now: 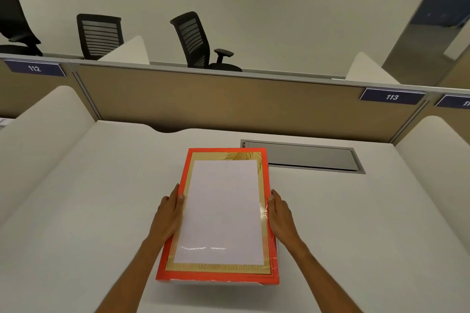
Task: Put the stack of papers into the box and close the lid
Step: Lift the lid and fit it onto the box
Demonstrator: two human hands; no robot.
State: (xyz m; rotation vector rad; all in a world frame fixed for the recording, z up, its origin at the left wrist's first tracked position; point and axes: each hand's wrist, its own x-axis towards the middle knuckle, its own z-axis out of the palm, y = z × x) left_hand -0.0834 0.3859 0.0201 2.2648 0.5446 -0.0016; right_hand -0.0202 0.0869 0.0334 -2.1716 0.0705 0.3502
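Your left hand (170, 213) and right hand (281, 213) clasp the long sides of the red box (264, 160), mid-desk with its near end raised; keep the lid (221, 268) level; lower evenly; press corners flush; papers likely inside, unseen.

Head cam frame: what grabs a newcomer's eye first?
The bright orange-red box in the middle of the white desk, with a white sheet lying flat on its top. The left hand and right hand grip its long sides. Past it, a grey hatch is set into the desk, and black office chairs stand behind the tan partition carrying the 113 plate.
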